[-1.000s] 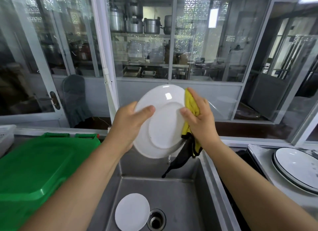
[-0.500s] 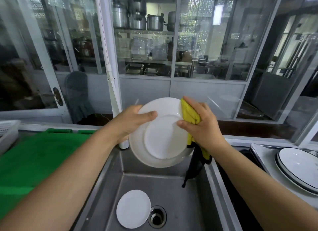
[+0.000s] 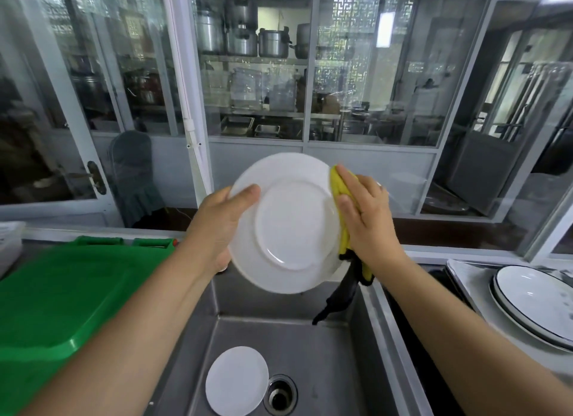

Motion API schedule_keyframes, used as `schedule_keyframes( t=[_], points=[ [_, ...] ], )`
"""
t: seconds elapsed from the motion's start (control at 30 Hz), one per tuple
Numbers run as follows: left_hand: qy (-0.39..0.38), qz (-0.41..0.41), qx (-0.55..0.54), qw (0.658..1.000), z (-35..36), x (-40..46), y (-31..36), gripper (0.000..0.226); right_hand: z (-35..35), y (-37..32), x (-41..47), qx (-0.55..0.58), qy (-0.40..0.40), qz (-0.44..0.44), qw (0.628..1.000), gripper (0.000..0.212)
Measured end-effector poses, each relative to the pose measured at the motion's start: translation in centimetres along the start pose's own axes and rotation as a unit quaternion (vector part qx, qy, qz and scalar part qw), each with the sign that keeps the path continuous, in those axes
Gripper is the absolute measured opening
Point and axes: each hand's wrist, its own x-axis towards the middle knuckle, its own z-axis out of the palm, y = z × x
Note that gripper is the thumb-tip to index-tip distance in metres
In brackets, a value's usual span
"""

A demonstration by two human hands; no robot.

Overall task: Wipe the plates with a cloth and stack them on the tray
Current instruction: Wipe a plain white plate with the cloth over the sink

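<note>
A green tray (image 3: 62,298) lies on the counter at left, a steel sink (image 3: 279,338) in the middle. Above the sink, the left hand (image 3: 217,223) grips a white plate (image 3: 288,223), underside facing the camera. The right hand (image 3: 366,211) pinches a yellow cloth (image 3: 339,186) against its rim. 2 dark-rimmed plates (image 3: 539,304) sit stacked at right.
</note>
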Motion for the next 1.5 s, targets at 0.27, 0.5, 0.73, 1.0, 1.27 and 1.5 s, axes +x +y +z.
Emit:
schedule_keyframes(
  t=[0.27, 0.5, 0.73, 1.0, 1.27, 1.5],
  points=[
    [0.128, -0.035, -0.184, 0.974, 0.9, 1.1, -1.5, 0.022, 3.3, -1.8, -5.2, -0.135, 0.074, -0.070, 0.986, 0.047],
    [0.123, -0.108, -0.238, 0.957, 2.6, 0.8, -3.7, 0.035, 6.2, -4.2, -5.5, -0.257, 0.087, -0.211, 0.939, 0.037],
    [0.102, -0.110, -0.225, 0.963, 1.2, 0.8, -3.9, 0.031, 5.4, -1.3, -6.5, -0.228, 0.039, -0.300, 0.925, 0.047],
    [0.137, -0.056, -0.129, 0.980, -1.6, 1.0, -4.0, 0.026, 2.6, 1.0, -4.9, -0.065, 0.038, -0.067, 0.995, 0.053],
    [0.096, -0.032, -0.049, 0.994, -2.3, 1.2, -4.6, 0.024, -0.4, -2.1, -2.0, 0.360, -0.093, 0.229, 0.900, 0.014],
    [0.134, 0.002, 0.128, 0.983, -2.4, 1.4, -5.6, 0.010, 1.5, -4.8, -3.6, 0.186, -0.068, 0.111, 0.974, 0.012]
  ],
)
